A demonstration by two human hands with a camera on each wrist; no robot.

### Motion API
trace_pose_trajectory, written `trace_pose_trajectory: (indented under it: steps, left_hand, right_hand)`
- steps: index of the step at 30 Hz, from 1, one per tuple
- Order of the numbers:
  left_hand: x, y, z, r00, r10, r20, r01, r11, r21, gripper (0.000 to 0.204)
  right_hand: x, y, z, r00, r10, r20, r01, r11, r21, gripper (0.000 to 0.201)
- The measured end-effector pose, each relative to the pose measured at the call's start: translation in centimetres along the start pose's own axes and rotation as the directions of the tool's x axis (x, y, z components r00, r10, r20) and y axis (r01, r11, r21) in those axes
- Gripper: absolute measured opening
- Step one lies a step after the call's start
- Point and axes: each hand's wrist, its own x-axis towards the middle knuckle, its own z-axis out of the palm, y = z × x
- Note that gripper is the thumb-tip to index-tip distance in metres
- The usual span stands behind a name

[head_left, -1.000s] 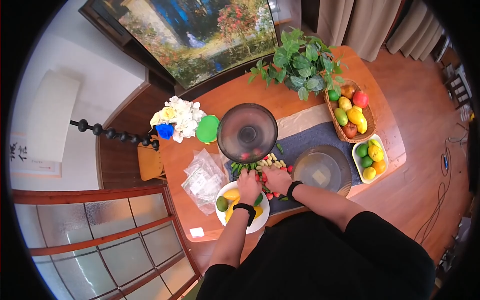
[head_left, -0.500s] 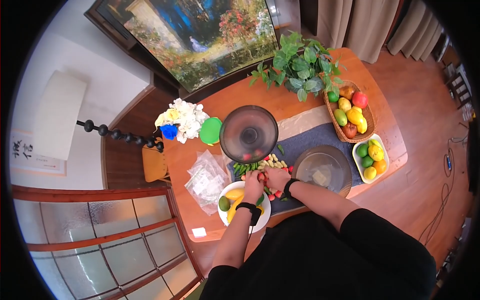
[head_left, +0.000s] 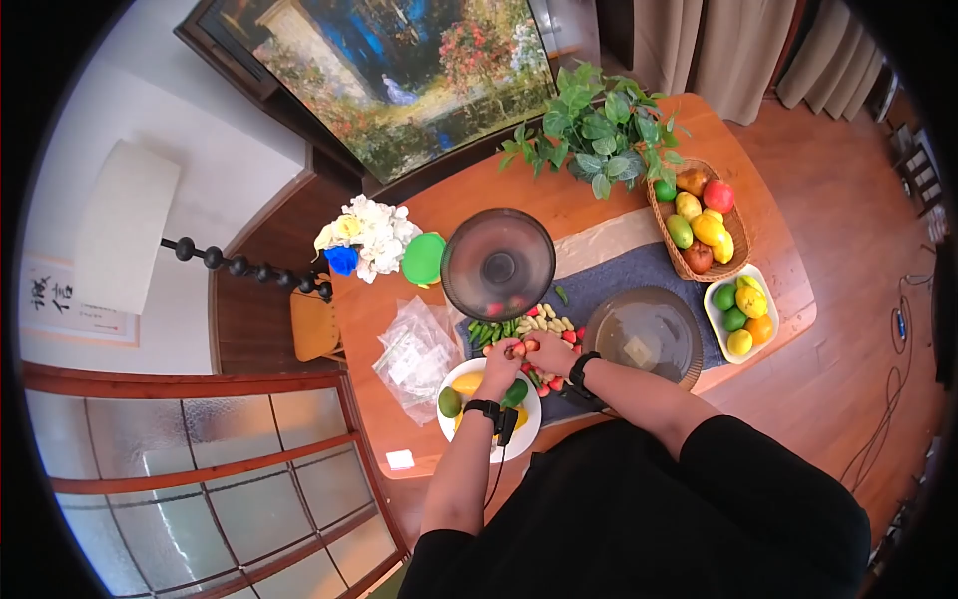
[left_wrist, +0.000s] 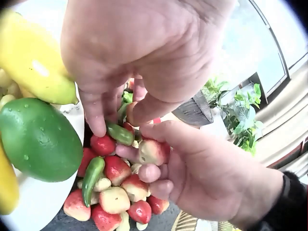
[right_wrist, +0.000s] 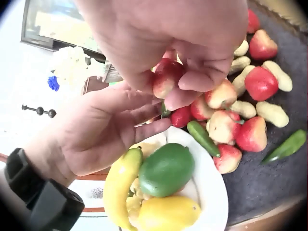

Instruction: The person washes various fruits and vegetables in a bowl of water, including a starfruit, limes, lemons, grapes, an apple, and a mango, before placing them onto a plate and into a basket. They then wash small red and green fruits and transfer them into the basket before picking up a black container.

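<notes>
My right hand (head_left: 551, 355) pinches a small red-and-cream fruit (right_wrist: 167, 78), its fingers curled around it. Close beside it, my left hand (head_left: 501, 371) has its thumb bent toward its fingers, with another small fruit (head_left: 516, 348) at the fingertips, partly hidden. Both hands meet above a pile of small red-and-cream fruits (left_wrist: 114, 199), green peppers (left_wrist: 93, 176) and peanuts (right_wrist: 272, 114) on a dark blue cloth (head_left: 629, 275). Under the left wrist, a white plate (right_wrist: 215, 192) bears a green mango (right_wrist: 167, 169) and yellow fruits (right_wrist: 169, 213).
Behind the hands stands a dark see-through bowl (head_left: 469, 285) with red fruits inside. A second bowl (head_left: 689, 354) sits to the right. Clear plastic bags (head_left: 414, 349) lie left. A fruit basket (head_left: 659, 232) and a tray of fruit (head_left: 714, 299) stand far right.
Both hands have drawn up slightly from the pile, and small fruits now show between their fingertips. The left hand has turned, uncovering more of the green mango on the plate.
</notes>
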Motion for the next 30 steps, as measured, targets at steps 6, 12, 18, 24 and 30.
trace_pose_trajectory:
  steps: [6,12,18,24,30]
  left_hand:
    - [-1.9,3.1,-0.1,0.975,-0.213,0.065,0.220,0.883,-0.415,0.032]
    - [-2.5,3.2,-1.0,0.976,-0.218,-0.018,0.188,0.880,-0.436,0.031]
    - [-3.7,5.4,-1.1,0.972,-0.229,-0.052,0.156,0.797,-0.583,0.032]
    - [-4.9,10.3,3.3,0.994,0.008,0.108,0.039,0.908,-0.418,0.037]
    - [-4.1,11.6,11.9,0.908,0.334,0.253,-0.310,0.942,-0.129,0.042]
  right_hand:
    - [0.9,0.7,-0.6,0.984,0.059,0.167,-0.069,0.996,0.057,0.039]
    - [-1.5,-2.8,-2.4,0.989,0.113,0.096,-0.134,0.957,0.257,0.034]
    - [-6.8,-6.8,-9.6,0.922,0.150,0.357,-0.360,0.672,0.647,0.036]
    - [-12.3,-3.8,-17.7,0.956,0.120,0.266,-0.248,0.817,0.521,0.031]
    - [-16.1,-1.6,-18.9,0.974,0.160,-0.162,-0.104,0.946,0.308,0.031]
